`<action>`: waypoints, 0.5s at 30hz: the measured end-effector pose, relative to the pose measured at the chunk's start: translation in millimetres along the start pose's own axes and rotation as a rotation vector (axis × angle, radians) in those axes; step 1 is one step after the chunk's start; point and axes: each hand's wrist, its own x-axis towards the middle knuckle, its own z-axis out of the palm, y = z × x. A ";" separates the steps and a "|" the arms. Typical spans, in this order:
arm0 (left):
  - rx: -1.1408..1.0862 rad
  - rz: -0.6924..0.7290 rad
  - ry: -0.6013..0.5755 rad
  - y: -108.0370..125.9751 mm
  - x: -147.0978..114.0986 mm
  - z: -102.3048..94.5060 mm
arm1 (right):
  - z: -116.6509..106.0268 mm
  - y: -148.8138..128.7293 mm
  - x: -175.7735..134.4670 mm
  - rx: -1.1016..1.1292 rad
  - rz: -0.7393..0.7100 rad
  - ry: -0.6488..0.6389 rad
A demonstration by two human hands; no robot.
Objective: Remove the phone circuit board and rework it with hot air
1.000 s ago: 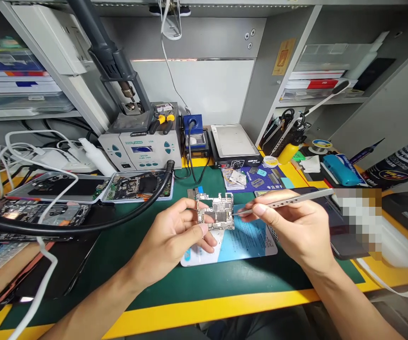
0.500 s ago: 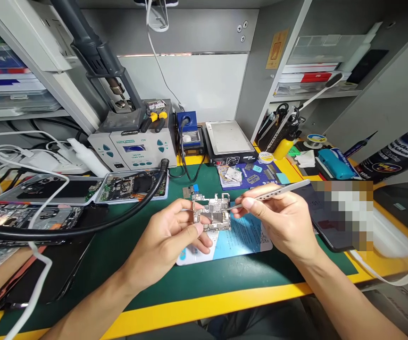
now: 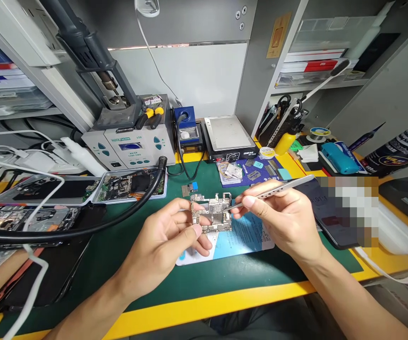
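Both hands are closed around things: the left hand [image 3: 164, 238] pinches a circuit board [image 3: 218, 218], thumb on its face near the lower left corner and fingers behind, while the right hand [image 3: 287, 219] grips metal tweezers [image 3: 274, 188] between thumb and fingers. With the blue-and-white sheet [image 3: 241, 236] as landmark, the board is held up over its far left part, the left hand comes in across its left edge, and the right hand lies over its right edge. The left hand is nearer, being in contact; only the tweezers bridge the gap from the right. Their long axis slants down leftward to the board's right half; whether the tip touches cannot be told. The board looks roughly square, with no clear long axis. Beyond the sheet's far left lies a blue-tabbed part [image 3: 189, 189].
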 end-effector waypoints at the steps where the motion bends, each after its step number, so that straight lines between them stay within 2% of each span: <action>1: 0.002 -0.003 0.001 0.1 -0.2 0.2 | 0.2 -0.4 -0.1 -0.001 0.000 0.000; 15: 0.028 0.005 0.008 -0.7 1.3 0.2 | 0.1 -0.9 0.3 -0.035 0.001 -0.001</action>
